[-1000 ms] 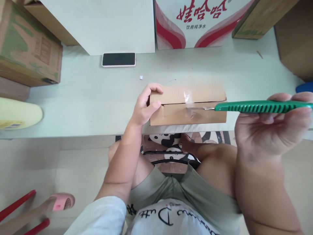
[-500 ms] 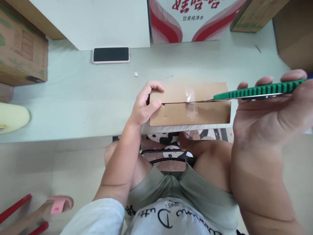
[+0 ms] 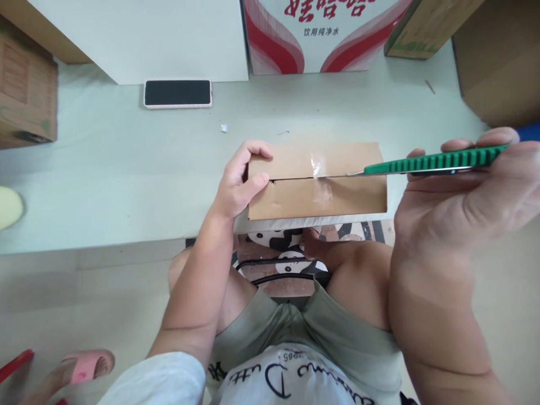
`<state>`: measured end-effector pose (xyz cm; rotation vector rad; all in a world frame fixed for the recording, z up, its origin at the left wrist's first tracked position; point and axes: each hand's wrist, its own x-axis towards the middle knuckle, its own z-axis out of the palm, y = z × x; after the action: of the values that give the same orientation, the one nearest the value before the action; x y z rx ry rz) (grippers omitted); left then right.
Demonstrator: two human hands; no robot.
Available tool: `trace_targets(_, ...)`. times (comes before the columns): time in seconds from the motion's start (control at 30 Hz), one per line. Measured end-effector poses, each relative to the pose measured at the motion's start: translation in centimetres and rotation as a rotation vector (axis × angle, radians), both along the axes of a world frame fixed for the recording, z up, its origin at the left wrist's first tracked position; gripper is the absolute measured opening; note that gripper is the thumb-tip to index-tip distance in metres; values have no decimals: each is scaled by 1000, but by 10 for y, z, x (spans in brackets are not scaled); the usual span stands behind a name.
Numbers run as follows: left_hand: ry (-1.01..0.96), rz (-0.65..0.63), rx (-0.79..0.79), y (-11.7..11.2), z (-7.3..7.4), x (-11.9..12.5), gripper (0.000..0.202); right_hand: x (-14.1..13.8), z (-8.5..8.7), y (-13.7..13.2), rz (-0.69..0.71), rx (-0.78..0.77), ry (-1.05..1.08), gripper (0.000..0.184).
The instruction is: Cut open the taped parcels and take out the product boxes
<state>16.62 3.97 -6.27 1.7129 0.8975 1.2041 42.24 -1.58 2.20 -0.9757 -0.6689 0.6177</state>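
Observation:
A small brown cardboard box (image 3: 354,197) lies near the table's front edge, with a lengthwise seam between its top flaps. Clear tape (image 3: 318,165) crosses that seam near the middle. My left hand (image 3: 240,180) grips the box's left end, thumb on top and fingers curled round the far side. In my right hand (image 3: 468,197) is a green-handled utility knife (image 3: 434,162), held palm up between thumb and fingers. Its thin blade points left and is at the seam, just right of the tape; how deep it sits I cannot tell.
A phone (image 3: 178,94) lies beyond the box, beside a tiny white piece (image 3: 224,129). Along the back stand a white panel (image 3: 169,39), a red-and-white carton (image 3: 316,50) and brown cartons (image 3: 27,84). Another person's foot in a pink slipper (image 3: 86,367) is at lower left.
The whole view has shifted, so most things appear farther left. Against the box, the knife tip sits slightly farther right along the seam. My left hand keeps its hold on the box.

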Motion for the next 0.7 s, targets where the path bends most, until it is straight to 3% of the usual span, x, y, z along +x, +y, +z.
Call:
trace_targets(0.1,10,6,-11,0,2,0,34,4,-6,4,-29,172,-122,22)
trace_targets(0.33,-3,6,15,0,4,1,29,14,-11,6,-59,140,-101,15)
trace_targets(0.53,-17,-4,2,2,3,0,33,30,-16,11,-124,-63,13,23)
trace_targets(0.7,-39,-13,4,2,4,0,38,42,-15,20,-174,-320,255,31)
